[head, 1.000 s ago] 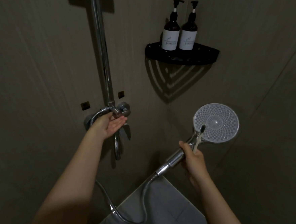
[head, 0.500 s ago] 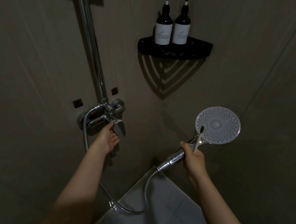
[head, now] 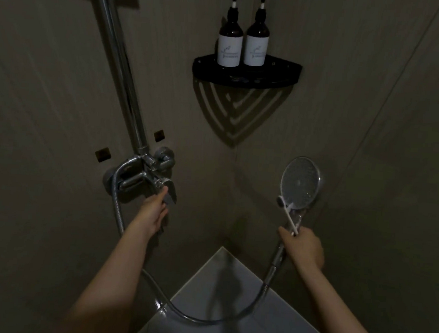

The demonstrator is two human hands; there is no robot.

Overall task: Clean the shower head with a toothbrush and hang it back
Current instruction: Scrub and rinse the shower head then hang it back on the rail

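My right hand (head: 304,247) grips the chrome handle of the round shower head (head: 300,186) and holds a white toothbrush (head: 287,216) against it, bristles lying at the lower rim of the face. The face is turned partly left. My left hand (head: 154,211) is closed on the lever of the chrome mixer tap (head: 168,192) on the left wall. A metal hose (head: 202,320) loops from the tap down and up to the handle.
A chrome riser pipe (head: 121,68) runs up the left wall from the tap. A black corner shelf (head: 247,72) holds two dark pump bottles (head: 230,41). A pale ledge (head: 229,310) sits low in the corner between my arms.
My left hand dropped from the upper valve knob to the mixer lever and closed on it. The shower head turned from facing me to facing partly left.
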